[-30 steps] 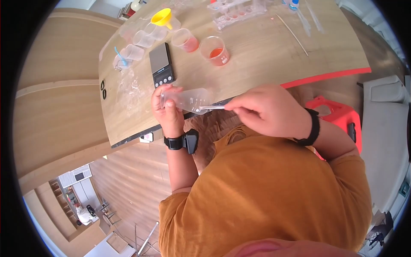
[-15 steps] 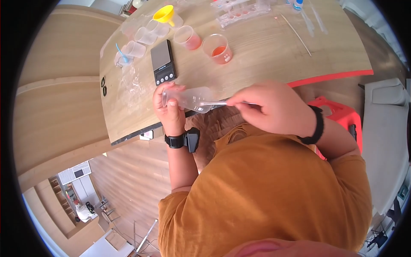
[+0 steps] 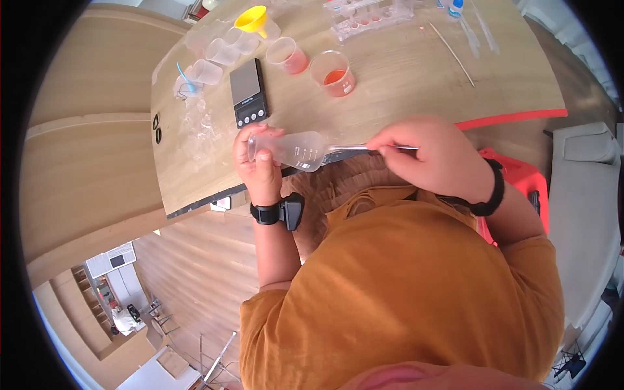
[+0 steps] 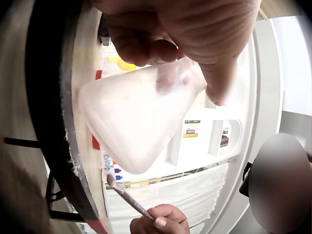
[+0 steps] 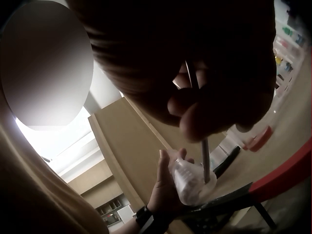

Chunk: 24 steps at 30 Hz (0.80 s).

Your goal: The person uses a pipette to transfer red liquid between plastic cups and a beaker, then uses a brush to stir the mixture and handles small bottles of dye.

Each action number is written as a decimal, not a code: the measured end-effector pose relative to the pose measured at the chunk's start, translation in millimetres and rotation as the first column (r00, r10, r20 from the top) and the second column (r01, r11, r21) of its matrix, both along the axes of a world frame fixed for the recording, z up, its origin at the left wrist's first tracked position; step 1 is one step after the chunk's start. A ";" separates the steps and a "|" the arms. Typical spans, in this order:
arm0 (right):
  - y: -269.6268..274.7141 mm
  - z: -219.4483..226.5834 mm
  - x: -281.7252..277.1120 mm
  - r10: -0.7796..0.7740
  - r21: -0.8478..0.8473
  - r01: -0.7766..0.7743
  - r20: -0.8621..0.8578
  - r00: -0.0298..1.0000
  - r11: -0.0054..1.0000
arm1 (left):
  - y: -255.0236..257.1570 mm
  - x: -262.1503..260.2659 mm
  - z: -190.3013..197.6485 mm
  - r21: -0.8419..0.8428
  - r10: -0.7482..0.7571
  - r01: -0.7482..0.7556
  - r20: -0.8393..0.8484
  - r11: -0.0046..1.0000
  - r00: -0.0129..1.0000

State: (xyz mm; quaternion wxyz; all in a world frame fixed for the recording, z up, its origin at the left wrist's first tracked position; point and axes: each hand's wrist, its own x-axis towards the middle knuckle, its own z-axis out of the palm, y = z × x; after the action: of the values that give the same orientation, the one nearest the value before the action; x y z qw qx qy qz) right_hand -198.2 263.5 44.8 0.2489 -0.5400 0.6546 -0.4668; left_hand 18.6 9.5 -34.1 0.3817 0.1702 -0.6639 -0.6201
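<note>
My left hand (image 3: 258, 174) grips a translucent, graduated plastic conical flask (image 3: 301, 151) by its narrow end. The flask lies tilted on its side above the table's near edge, its wide base towards the right. Thumb and fingers of my right hand (image 3: 434, 159) pinch a thin metal lab spoon (image 3: 351, 147). In the left wrist view, the small scoop of the spoon (image 4: 127, 196) carries whitish residue and sits just beyond the flask's base corner. The right wrist view has the spoon's shaft (image 5: 205, 161) overlapping the flask (image 5: 189, 183).
Behind the hands on the table (image 3: 403, 97) are a digital scale (image 3: 247, 88), a beaker of red liquid (image 3: 336, 79), a pinkish cup (image 3: 289, 58), several clear cups and a yellow funnel (image 3: 252, 21). A test tube rack (image 3: 370, 23) and a thin stick (image 3: 452, 53) lie farther right.
My right hand has drawn the spoon to the right, so its tip, which overlapped the flask's base, is now at the base's edge. The left hand keeps its hold almost in place.
</note>
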 end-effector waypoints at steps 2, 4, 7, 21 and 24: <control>6.4 -0.4 -2.6 -0.017 0.082 0.011 0.071 0.997 0.997 | 2.5 -3.4 0.4 0.005 -0.008 0.008 -0.009 1.000 1.000; 1.0 5.3 3.4 -0.045 0.039 0.040 0.138 0.989 0.998 | 5.6 -9.5 1.3 0.037 0.031 -0.029 -0.069 0.999 0.997; -21.7 5.4 14.9 -0.027 -0.061 0.042 0.227 0.973 0.997 | -0.8 -1.3 0.4 -0.002 -0.012 0.012 -0.004 1.000 1.000; -11.0 3.7 19.6 0.002 -0.009 0.001 0.355 0.935 1.000 | -4.6 -4.2 2.0 0.097 -0.118 0.126 -0.085 0.987 0.989; -21.2 -2.5 21.1 0.008 -0.038 0.004 0.297 0.955 0.999 | 0.2 -8.6 6.8 0.111 -0.119 0.133 -0.129 0.985 0.985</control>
State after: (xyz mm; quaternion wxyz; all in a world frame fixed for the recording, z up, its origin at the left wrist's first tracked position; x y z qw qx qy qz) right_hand -177.2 242.3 42.3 0.3346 -0.4690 0.6003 -0.5547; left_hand 10.0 9.6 -27.3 0.3705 0.1123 -0.6106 -0.6908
